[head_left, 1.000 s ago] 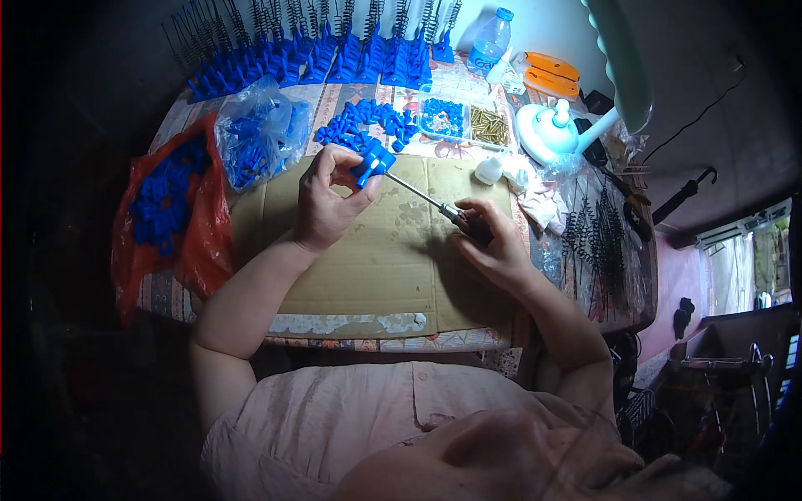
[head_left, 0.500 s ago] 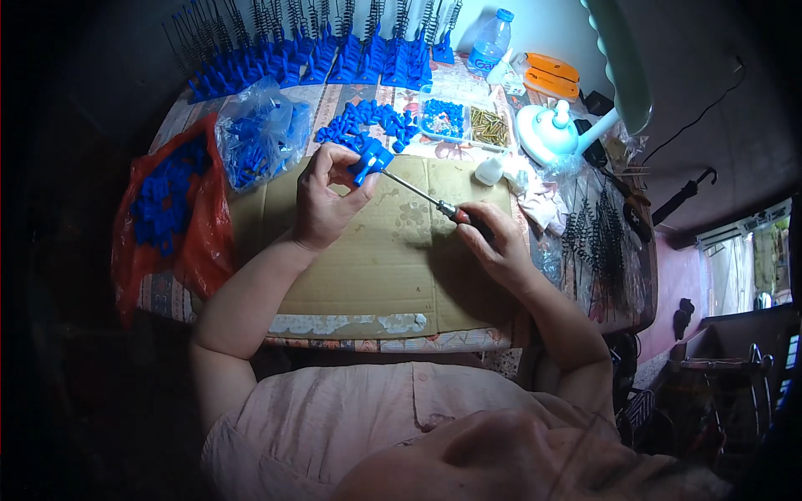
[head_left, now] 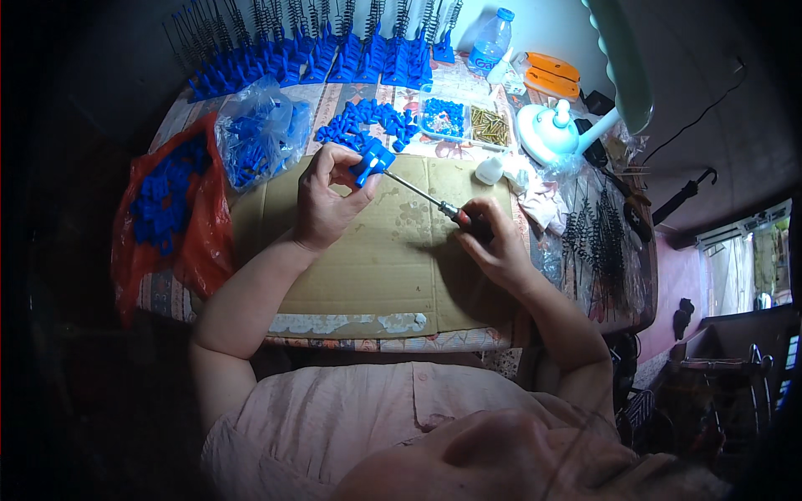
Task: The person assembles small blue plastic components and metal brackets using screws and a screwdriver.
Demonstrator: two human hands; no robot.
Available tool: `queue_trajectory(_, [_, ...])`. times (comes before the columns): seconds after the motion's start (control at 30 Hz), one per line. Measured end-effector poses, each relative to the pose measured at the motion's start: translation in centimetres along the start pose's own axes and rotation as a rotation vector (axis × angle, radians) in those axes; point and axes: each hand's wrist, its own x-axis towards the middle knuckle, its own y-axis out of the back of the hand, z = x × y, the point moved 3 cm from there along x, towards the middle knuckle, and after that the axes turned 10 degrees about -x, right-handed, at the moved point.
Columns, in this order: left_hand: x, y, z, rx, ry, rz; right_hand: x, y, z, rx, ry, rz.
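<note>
Above the cardboard sheet [head_left: 368, 259], the left hand [head_left: 326, 200] pinches a blue plastic piece [head_left: 372, 160] while the right hand [head_left: 493, 246] (fist closed on the handle) slants a screwdriver [head_left: 422, 194] up-left into it.

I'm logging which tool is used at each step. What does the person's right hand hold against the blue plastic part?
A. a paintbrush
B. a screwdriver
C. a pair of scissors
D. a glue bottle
B: the right hand grips a dark handle whose thin metal shaft runs up to the blue plastic part held in the left hand, so it is a screwdriver.
</note>
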Motion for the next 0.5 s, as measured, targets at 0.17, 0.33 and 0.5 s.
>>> queue_trajectory(0.17, [0.0,0.1,0.0,-0.037,0.012,0.018,0.3,0.5,-0.7,-0.079,0.063,0.021])
queue_trajectory(0.33, [0.1,0.2,-0.1,-0.062,0.021,0.024,0.4,0.4,-0.8,-0.099,0.094,0.017])
queue_trajectory(0.5, [0.0,0.2,-0.1,-0.016,0.006,0.019,0.3,0.4,-1.3,-0.097,0.088,0.004])
